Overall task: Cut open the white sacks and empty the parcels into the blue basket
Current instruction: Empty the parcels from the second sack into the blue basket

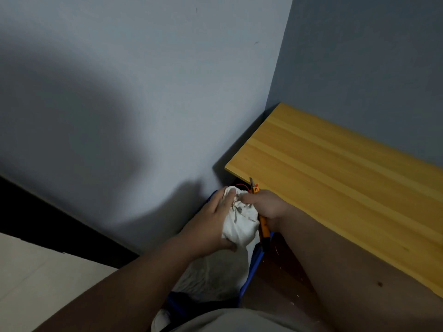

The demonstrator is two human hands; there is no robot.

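Observation:
A white sack (242, 221) is bunched up between both hands, held above the blue basket (254, 264). My left hand (211, 224) grips the sack's left side, fingers curled over its top and thumb underneath. My right hand (266, 207) holds an orange utility knife (262, 224) with its blade tip (251, 182) poking up past the knuckles, and its thumb presses on the gathered neck of the sack. More white sack material (215, 274) lies below in the basket. Whether parcels lie in the basket is hidden.
A yellow wooden tabletop (335, 183) runs along the right, its near edge right beside my right forearm. A blue-grey wall (119, 104) fills the left and back. Dark brown floor (282, 279) shows under the table. A pale surface (36, 283) lies at lower left.

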